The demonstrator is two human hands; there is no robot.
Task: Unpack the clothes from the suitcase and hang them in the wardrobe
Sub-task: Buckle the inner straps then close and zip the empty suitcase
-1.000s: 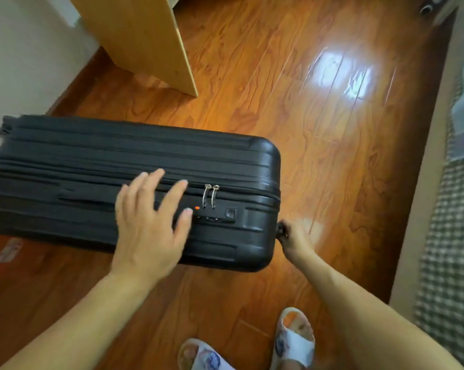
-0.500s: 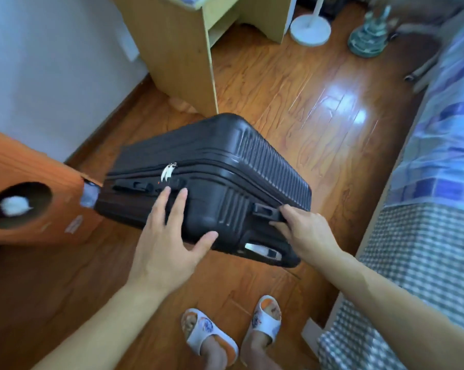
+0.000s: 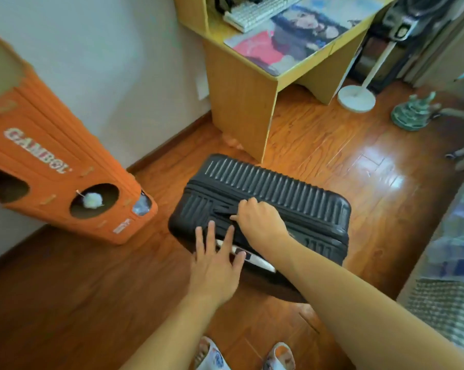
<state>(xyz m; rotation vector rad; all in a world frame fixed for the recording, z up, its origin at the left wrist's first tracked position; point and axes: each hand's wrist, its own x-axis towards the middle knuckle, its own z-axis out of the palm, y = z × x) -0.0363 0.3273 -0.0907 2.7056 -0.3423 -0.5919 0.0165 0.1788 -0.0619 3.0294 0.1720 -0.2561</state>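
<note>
A single wide-angle view looks from the person's head, forward and steeply down at the wooden floor (image 3: 332,145). It sits close over both forearms, which enter from the bottom edge and reach to the black suitcase (image 3: 278,188) at the middle of the frame; the slippers (image 3: 280,355) show at the very bottom, straight below the lens. The lens bends the edges: an orange cardboard box (image 3: 52,166) leans in at the left, a desk (image 3: 241,102) stands at the top, a bed's edge (image 3: 444,295) runs down the right. There is no second view to share any of it.
</note>
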